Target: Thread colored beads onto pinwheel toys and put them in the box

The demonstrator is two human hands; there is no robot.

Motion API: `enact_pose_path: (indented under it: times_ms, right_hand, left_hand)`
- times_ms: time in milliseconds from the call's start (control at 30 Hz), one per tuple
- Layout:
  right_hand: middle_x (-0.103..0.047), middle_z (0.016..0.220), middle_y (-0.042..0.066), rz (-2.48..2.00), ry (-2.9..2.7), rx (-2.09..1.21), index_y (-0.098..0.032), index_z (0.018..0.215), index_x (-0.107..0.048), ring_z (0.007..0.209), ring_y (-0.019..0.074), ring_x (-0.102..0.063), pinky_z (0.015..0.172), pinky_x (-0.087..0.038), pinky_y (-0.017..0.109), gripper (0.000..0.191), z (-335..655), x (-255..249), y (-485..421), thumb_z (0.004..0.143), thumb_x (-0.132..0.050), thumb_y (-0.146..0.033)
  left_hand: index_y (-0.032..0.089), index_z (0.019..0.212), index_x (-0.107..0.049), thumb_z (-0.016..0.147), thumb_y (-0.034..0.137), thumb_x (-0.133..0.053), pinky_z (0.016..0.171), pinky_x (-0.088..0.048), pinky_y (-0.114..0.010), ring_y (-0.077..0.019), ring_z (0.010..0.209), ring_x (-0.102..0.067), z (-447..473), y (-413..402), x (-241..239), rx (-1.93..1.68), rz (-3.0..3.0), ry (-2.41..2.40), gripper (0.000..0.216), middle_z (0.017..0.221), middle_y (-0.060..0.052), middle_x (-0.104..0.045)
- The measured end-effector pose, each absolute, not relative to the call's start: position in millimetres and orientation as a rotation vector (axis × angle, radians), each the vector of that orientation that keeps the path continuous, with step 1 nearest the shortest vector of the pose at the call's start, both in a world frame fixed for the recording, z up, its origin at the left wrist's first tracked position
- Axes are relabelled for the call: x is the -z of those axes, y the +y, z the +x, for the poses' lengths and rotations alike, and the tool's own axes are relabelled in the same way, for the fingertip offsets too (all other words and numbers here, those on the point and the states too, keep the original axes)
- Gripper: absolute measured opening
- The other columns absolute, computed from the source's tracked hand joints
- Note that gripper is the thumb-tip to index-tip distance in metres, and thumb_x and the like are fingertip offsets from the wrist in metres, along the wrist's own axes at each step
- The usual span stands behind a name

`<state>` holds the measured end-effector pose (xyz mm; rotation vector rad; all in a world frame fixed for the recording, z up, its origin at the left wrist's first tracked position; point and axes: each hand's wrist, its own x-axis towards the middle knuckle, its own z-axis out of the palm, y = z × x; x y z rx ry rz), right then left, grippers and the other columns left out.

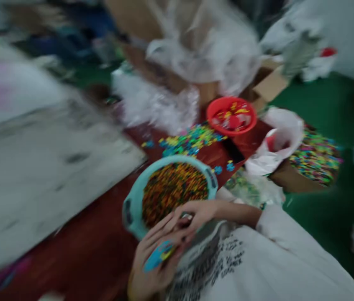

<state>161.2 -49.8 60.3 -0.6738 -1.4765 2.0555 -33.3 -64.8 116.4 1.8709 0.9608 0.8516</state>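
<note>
In the head view, the left hand (147,269) is half closed, palm side up, and has hold of a flat blue-and-yellow piece (156,257). The right hand (203,212) reaches across to it with bent fingers, the two hands meeting at the fingers, in front of the wearer's white printed shirt (258,259). The picture is blurred, so I cannot tell whether the right hand grips anything itself.

Just beyond the hands, a light-blue basin (135,190) stands on the dark red worktop (85,242), filled with small, mostly orange and green bits (173,188). Behind it, blue, yellow and green pieces (191,140) lie scattered, near a red bowl (236,132) with red and yellow items inside. A dark flat object (232,150) lies just in front of the bowl. To the right, a cardboard box (296,179) holds many multicoloured pieces, beside a white bag (286,123).
</note>
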Motion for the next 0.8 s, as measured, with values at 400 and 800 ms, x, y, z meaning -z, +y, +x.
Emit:
enact_pose_path:
  times_ms: [400, 800]
  right_hand:
    - [-0.079, 0.098, 0.006, -0.732, -1.610, -1.807, -0.025, 0.071, -0.041, 0.077, 0.0156, -0.067, 0.066, -0.050, 0.028, 0.047, 193, -34, -58, 0.082, -0.083, -0.044]
    - [-0.080, 0.096, 0.009, -0.771, -1.454, -1.570, -0.026, 0.072, -0.038, 0.083, 0.0201, -0.073, 0.073, -0.056, 0.033, 0.055, 198, -24, -28, 0.080, -0.085, -0.055]
  left_hand:
    - [0.028, 0.118, -0.078, 0.095, 0.036, -0.068, 0.115, -0.051, -0.047, -0.0263, 0.124, -0.070, -60, 27, -125, -0.382, 2.008, 0.725, 0.027, 0.124, -0.010, -0.077]
    - [0.006, 0.103, -0.072, 0.096, 0.023, -0.068, 0.103, -0.051, -0.045, -0.0246, 0.108, -0.068, 60, 266, -22, -0.112, 2.312, 1.399, 0.019, 0.106, -0.014, -0.074]
